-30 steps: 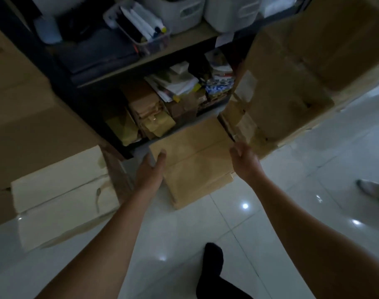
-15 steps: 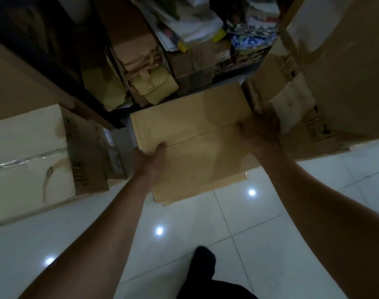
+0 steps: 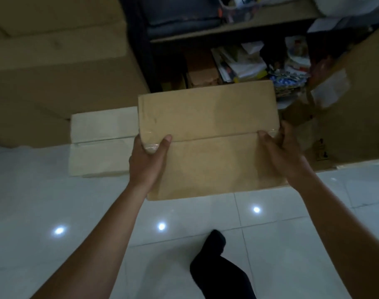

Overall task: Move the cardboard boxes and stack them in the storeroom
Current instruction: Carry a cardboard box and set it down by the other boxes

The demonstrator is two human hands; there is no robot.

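A taped brown cardboard box (image 3: pixel 208 134) hangs in front of me above the white tiled floor, its top seam running left to right. My left hand (image 3: pixel 148 160) grips its left side, thumb on the top by the tape. My right hand (image 3: pixel 279 152) grips the right side, thumb lying over the seam end. The fingers of both hands are hidden under the box.
A pale white box (image 3: pixel 102 141) sits on the floor at left, beside a large brown carton (image 3: pixel 55 72). Another big carton (image 3: pixel 356 117) stands at right. A dark shelf unit (image 3: pixel 205 39) with papers and packets is ahead. My black-socked foot (image 3: pixel 216 251) is below.
Both hands took hold of the brown box on the floor and lifted it up toward me. The view tilted up from the floor to the shelf.
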